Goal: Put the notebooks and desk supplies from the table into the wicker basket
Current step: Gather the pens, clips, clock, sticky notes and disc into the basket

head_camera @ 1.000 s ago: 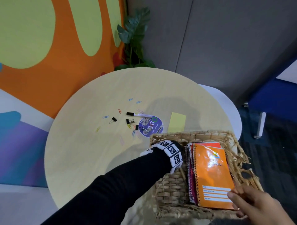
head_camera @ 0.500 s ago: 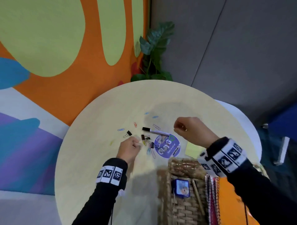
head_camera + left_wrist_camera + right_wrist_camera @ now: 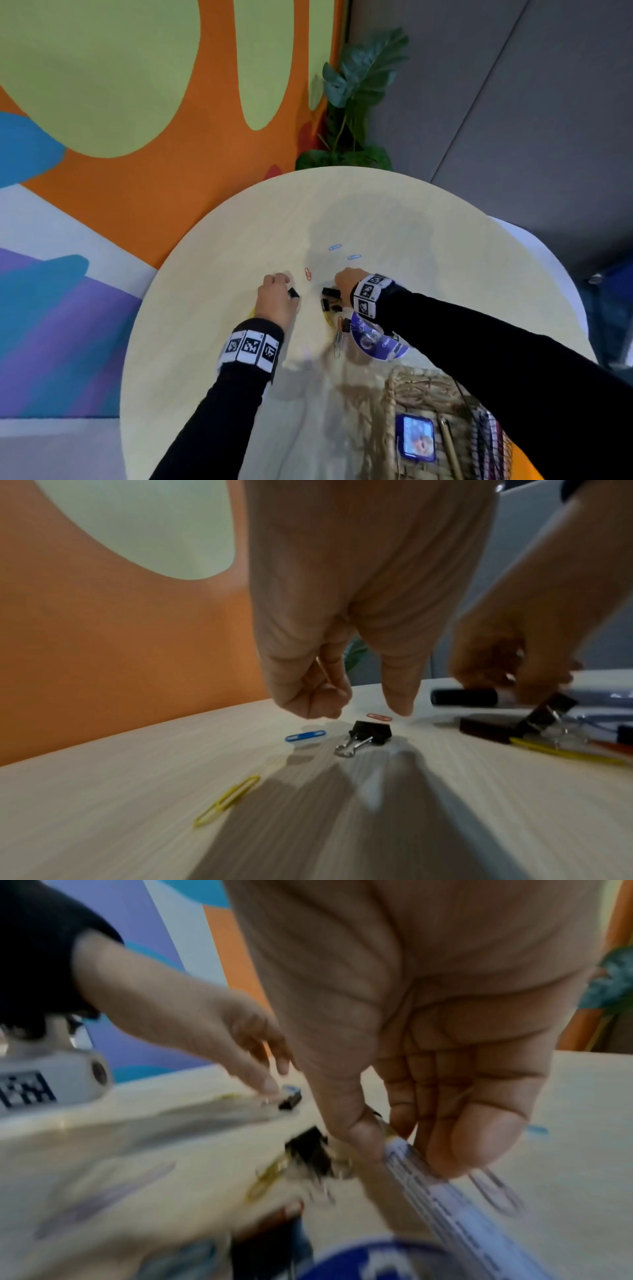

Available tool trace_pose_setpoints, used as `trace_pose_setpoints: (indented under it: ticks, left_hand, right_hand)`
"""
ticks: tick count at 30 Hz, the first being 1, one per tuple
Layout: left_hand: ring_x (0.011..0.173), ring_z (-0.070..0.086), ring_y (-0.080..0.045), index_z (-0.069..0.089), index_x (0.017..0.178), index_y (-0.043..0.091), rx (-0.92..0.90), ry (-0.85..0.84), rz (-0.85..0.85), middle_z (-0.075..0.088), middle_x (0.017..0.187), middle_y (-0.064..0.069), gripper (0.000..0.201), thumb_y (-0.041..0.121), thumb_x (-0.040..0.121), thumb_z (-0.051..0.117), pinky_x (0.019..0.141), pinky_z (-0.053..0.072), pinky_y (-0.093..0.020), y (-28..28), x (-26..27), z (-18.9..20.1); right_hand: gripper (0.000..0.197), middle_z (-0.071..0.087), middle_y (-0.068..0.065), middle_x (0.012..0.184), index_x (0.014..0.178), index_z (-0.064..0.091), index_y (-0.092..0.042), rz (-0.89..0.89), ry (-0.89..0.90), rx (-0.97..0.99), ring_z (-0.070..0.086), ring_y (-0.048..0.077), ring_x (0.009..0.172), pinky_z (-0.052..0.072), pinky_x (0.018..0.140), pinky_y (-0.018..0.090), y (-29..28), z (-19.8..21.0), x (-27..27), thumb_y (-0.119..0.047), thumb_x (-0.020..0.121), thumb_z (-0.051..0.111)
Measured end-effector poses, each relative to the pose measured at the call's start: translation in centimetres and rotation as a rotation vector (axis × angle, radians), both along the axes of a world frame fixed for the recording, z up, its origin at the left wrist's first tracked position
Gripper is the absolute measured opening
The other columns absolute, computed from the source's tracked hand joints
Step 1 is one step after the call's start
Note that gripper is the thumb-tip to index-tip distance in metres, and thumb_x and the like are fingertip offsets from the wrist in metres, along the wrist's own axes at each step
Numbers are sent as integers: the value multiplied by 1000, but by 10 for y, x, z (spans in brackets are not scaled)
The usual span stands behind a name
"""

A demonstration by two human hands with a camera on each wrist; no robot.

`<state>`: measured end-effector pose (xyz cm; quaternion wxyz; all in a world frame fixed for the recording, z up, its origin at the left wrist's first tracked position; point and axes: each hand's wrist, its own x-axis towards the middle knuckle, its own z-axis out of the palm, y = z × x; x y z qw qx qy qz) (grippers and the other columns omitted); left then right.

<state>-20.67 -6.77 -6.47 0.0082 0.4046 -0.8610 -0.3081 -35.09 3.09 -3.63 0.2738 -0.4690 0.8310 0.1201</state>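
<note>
My left hand [image 3: 286, 286] hovers just over a black binder clip [image 3: 371, 733] on the round table [image 3: 212, 342], thumb pointing down and the other fingers curled [image 3: 308, 696]; the clip lies loose between them. My right hand [image 3: 394, 1139] pinches a white marker [image 3: 428, 1172] with a black cap [image 3: 464, 696] between thumb and fingers, low over the table. More binder clips [image 3: 329, 305] and coloured paper clips [image 3: 335, 247] lie around both hands. The wicker basket [image 3: 404, 387] stands at the near right and holds notebooks [image 3: 489, 438], a small blue card and a pencil.
A round purple sticker [image 3: 376, 342] lies between my right wrist and the basket. Yellow [image 3: 227, 800] and blue [image 3: 305, 735] paper clips lie left of the binder clip. A potted plant [image 3: 356, 102] stands behind the table by the painted wall.
Both hands have left the basket and reached forward to the scattered supplies. The right hand has come down and taken hold of the marker; the left has moved over the binder clip.
</note>
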Motion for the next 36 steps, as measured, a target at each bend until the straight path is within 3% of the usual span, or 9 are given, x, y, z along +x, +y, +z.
trace_pose_setpoints:
  ticks: [3,6,9,14,18,23,26,28,36]
  left_hand:
    - [113,53,-35,52,123,4,-63,-86,-96,49,126,-16,46,22,83,64,99,45,-39,-2,-10,-3]
    - [105,56,-38,59,109,3,-92,-135,-136,54,118,-19,32,18,82,64,95,47,-40,-1,-15,-7]
    - [99,59,-38,64,98,5,-103,-130,-131,59,110,-20,20,11,80,58,91,48,-37,0,-16,-7]
    - [100,60,-39,66,100,2,-142,-138,-214,65,105,-24,22,10,81,57,86,48,-36,5,-22,15]
    - [105,58,-37,65,108,2,-148,5,-212,64,110,-22,30,20,85,61,86,47,-37,25,-29,62]
    - [93,65,-26,66,102,10,-92,232,-363,69,102,-7,25,25,82,67,86,51,-36,75,-21,136]
    - [78,65,-18,66,100,14,-33,284,-475,65,93,0,23,24,79,70,79,50,-29,115,-4,164]
    - [77,65,-18,67,99,14,-7,283,-550,62,93,0,23,23,78,72,80,52,-30,140,8,171]
    - [93,60,-21,65,99,11,-21,-8,-843,64,103,-7,21,21,80,68,82,48,-32,214,37,133]
  right_hand:
    - [26,62,11,87,89,60,-8,-66,4,-117,59,28,74,42,58,28,1,27,3,-34,90,55]
    - [20,55,8,85,97,60,-6,-157,21,-210,55,29,75,40,60,29,18,76,8,-21,86,56]
    - [13,53,7,80,81,50,-12,-265,-2,-371,49,27,71,30,49,27,57,125,15,-23,82,57]
    - [16,59,6,75,77,55,-9,-462,25,-501,49,27,70,30,53,30,150,170,47,-23,76,62]
    - [16,62,10,76,75,58,-9,-630,-20,-403,52,27,72,33,60,29,212,146,78,-24,76,63]
    - [43,37,-1,49,49,32,-20,-740,-155,-119,41,19,50,23,42,23,247,85,114,-17,82,59]
    - [16,65,10,79,75,62,-6,-784,-195,-15,64,30,85,45,58,25,247,59,122,-17,86,58]
    - [15,67,16,99,89,64,0,-783,-168,42,66,31,101,51,73,32,244,45,125,-13,87,58]
    - [24,65,18,117,109,62,3,-715,-63,40,64,32,107,52,86,36,239,29,130,-7,88,55]
